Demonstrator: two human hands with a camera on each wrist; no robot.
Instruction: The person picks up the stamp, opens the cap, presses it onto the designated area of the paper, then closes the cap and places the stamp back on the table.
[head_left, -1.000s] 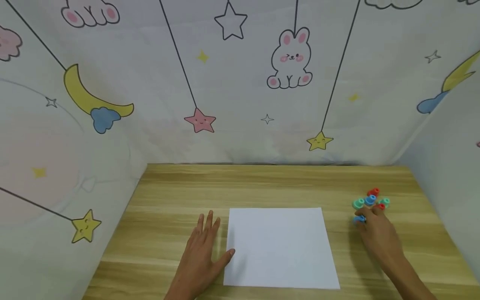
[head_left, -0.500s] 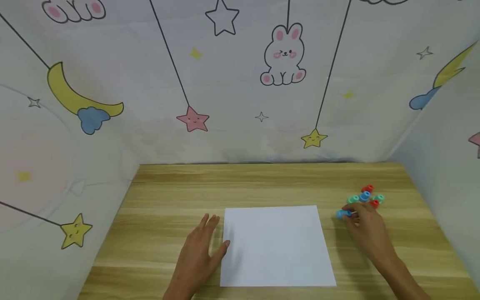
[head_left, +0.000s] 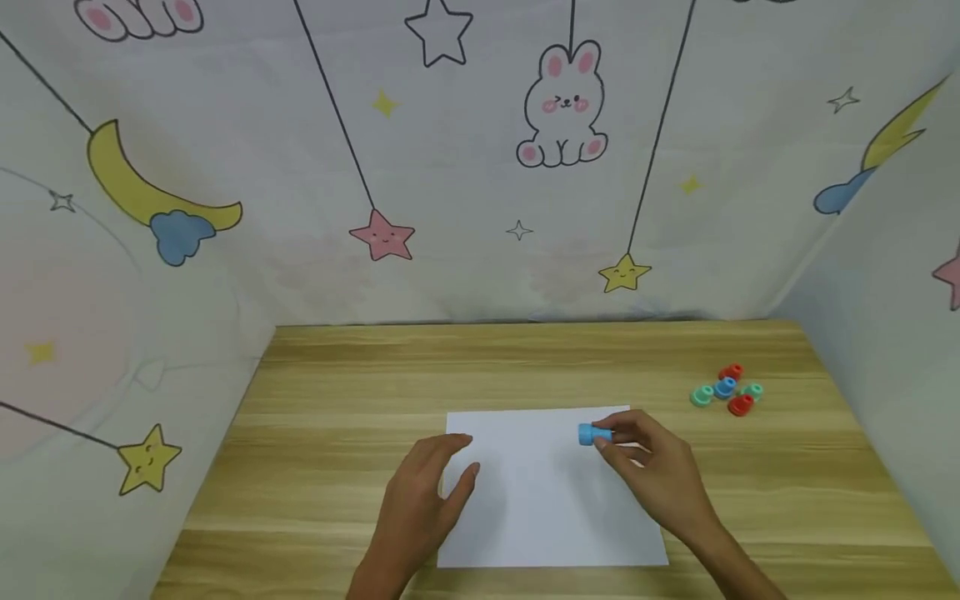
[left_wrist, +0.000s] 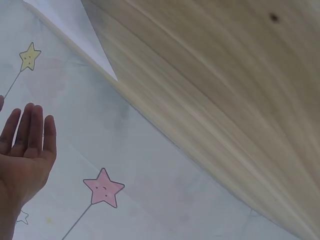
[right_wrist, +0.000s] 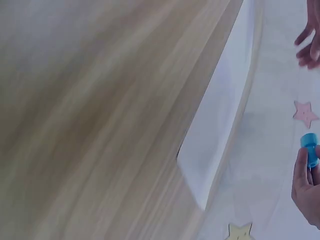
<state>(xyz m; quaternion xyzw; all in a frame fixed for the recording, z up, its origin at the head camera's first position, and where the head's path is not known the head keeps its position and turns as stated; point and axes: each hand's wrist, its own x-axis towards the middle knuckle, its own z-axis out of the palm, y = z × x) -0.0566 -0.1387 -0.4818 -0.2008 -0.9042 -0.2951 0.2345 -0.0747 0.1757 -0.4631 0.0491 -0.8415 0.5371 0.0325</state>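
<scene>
My right hand [head_left: 660, 479] pinches a small blue toy stamp [head_left: 586, 434] between thumb and fingers, over the upper right part of a white sheet of paper [head_left: 540, 525]. The stamp lies sideways in the grip, its wider end pointing left. In the right wrist view the same blue stamp [right_wrist: 308, 141] stands out above the fingertips. My left hand [head_left: 420, 500] hovers over the paper's left edge, thumb and fingers spread apart with nothing between them. The left wrist view shows this left hand [left_wrist: 25, 165] from the palm side, its fingers extended.
Several similar pieces stand in a cluster at the right rear of the wooden table [head_left: 360, 367]: a blue one [head_left: 724, 388], a red one [head_left: 741, 405] and a green one [head_left: 702, 397] among them. A printed cloth [head_left: 465, 283] encloses the back and sides.
The right hand has picked the blue stamp from the cluster and carried it left over the paper. The left hand has lifted and shifted slightly right, over the sheet's edge.
</scene>
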